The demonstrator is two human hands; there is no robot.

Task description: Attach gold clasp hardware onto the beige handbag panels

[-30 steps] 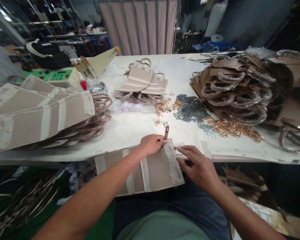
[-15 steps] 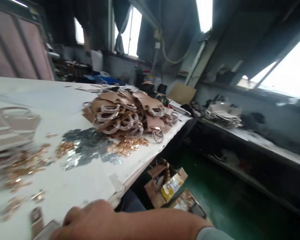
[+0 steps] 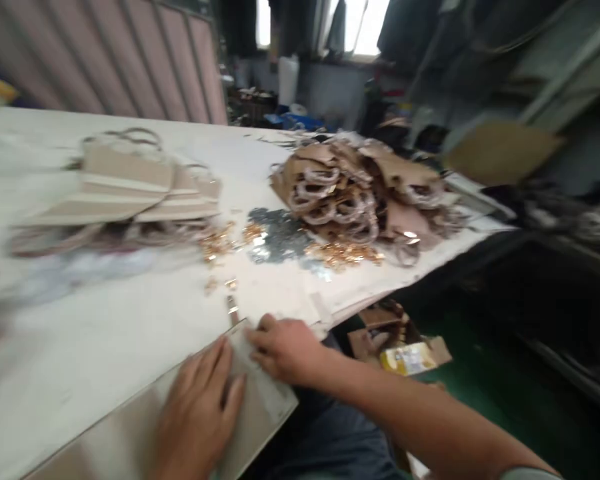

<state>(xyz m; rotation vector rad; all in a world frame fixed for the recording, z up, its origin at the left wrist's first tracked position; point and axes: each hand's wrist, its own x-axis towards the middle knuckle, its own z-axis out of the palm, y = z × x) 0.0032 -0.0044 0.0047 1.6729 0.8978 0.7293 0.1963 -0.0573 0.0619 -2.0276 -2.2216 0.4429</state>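
Note:
A flat beige panel (image 3: 115, 427) lies at the table's front edge, one end jutting over my lap. My left hand (image 3: 200, 407) rests flat on it with fingers stretched out. Near the panel's far corner, my right hand (image 3: 285, 347) has its fingers curled together against the surface; anything between them is too blurred to make out. Just beyond that corner lies a short strap with a metal fitting (image 3: 233, 307). Small gold-coloured metal pieces (image 3: 217, 243) and a heap of silvery metal pieces (image 3: 280, 237) are spread farther back.
Stacked beige bag pieces with handles (image 3: 130, 177) are on the white table (image 3: 105, 340) at the left. A brown pile of handled bag pieces (image 3: 340, 190) stands at the back right, beside more gold pieces (image 3: 345, 255). Below the table edge sits an open cardboard box (image 3: 380, 327).
The view has swung left and down. My left hand and most of the panel have come into sight. My right hand, earlier at the bottom edge, now shows at the panel's corner.

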